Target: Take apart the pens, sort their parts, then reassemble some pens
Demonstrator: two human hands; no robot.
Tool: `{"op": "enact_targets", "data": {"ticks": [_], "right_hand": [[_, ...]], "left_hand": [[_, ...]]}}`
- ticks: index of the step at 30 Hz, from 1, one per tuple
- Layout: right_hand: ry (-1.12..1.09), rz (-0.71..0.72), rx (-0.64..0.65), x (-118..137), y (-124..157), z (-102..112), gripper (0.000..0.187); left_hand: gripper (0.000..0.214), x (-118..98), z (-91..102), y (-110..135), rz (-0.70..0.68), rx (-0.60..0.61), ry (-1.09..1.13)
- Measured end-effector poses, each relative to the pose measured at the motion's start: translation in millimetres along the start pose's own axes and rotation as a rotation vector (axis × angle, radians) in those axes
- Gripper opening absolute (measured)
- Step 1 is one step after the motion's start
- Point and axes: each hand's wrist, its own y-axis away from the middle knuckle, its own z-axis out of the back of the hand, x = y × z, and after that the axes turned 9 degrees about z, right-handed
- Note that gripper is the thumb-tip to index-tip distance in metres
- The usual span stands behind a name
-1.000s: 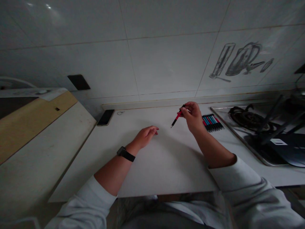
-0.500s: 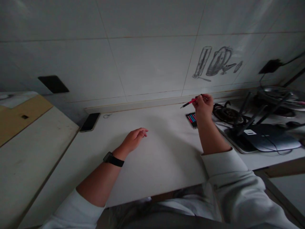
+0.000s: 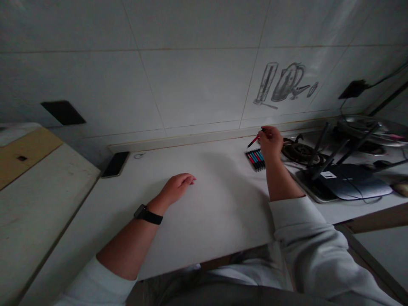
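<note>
My right hand [image 3: 271,140] pinches a red and black pen [image 3: 254,141], its tip slanting down to the left over the back of the white countertop [image 3: 210,221]. Just below the pen lies a row of several pens [image 3: 256,160] with red and blue barrels and black ends, side by side on the counter and partly hidden by my right wrist. My left hand [image 3: 177,187] rests near the counter's middle, fingers curled together and nothing visible in them. A dark watch [image 3: 148,214] is strapped round that wrist.
A phone [image 3: 115,164] and a small ring-like item [image 3: 139,156] lie at the back left. On the right are a gas burner [image 3: 302,153], a dark router with antennas [image 3: 353,180] and a metal pan [image 3: 360,123]. Tiled wall [image 3: 197,85] bounds the back.
The pen in my right hand now points more steeply down, and the hand has shifted slightly. More of the pen row shows. My left fingers have curled in more. The view has shifted a little.
</note>
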Motion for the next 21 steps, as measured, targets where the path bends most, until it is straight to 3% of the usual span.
{"op": "enact_targets", "data": {"ticks": [3,6,9,11,15,21], "right_hand": [[0.006,-0.121,0.067,7,5,-1,0.037],[0.154,-0.169,0.328,13,11,-3,0.028],[0.361,-0.131,0.602,16,18,-5,0.018],[0.487,-0.099,0.714,17,22,-7,0.017],[0.653,-0.054,0.792,13,27,-13,0.020],[0.738,-0.075,0.807,2,28,-16,0.024]], "left_hand": [[0.039,0,-0.1,0,-0.003,0.007,-0.007],[0.040,-1,-0.2,0,-0.010,0.011,-0.015],[0.039,-2,-0.1,0,-0.015,0.008,-0.021],[0.039,-3,0.2,0,-0.018,0.008,-0.025],[0.038,-5,1.0,1,-0.012,0.008,-0.033],[0.039,-2,0.1,-1,-0.020,0.017,-0.039]]}}
